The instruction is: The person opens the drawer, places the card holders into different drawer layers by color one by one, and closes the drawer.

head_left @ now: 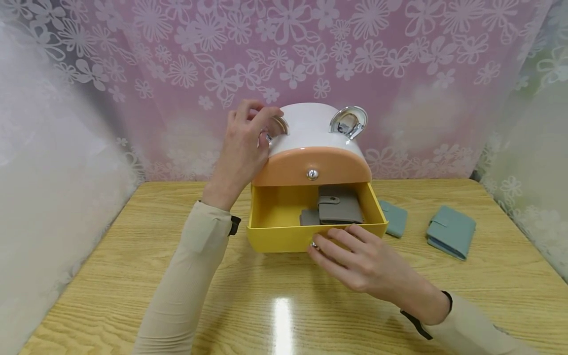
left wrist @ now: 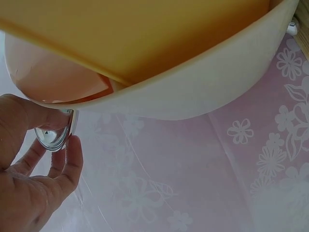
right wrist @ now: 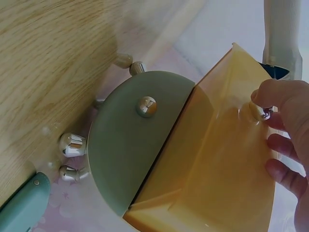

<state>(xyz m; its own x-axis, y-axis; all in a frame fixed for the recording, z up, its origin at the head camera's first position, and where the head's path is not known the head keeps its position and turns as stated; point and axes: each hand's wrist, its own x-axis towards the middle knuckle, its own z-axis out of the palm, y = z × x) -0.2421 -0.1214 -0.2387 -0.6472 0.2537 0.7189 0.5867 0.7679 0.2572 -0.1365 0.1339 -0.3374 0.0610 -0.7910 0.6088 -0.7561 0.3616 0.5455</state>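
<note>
A rounded white storage box [head_left: 308, 121] with two silver ears stands on the table. Its yellow drawer [head_left: 279, 240] is pulled out below the closed orange drawer [head_left: 284, 167]. Inside lie a grey snap wallet [head_left: 340, 209] and a smaller flat grey piece [head_left: 309, 218], partly hidden under it. My left hand [head_left: 244, 143] grips the left silver ear [left wrist: 50, 139] between thumb and fingers. At the yellow drawer's front, my right hand [head_left: 355, 256] pinches its silver knob [right wrist: 260, 112], the other fingers curved along the front panel.
Two teal wallets lie on the table right of the box: a smaller one [head_left: 395, 218] close beside the drawer and a larger one [head_left: 451, 232] farther right. A green drawer [right wrist: 130, 135] sits closed below the yellow one. Behind hangs a pink flowered curtain [head_left: 293, 59].
</note>
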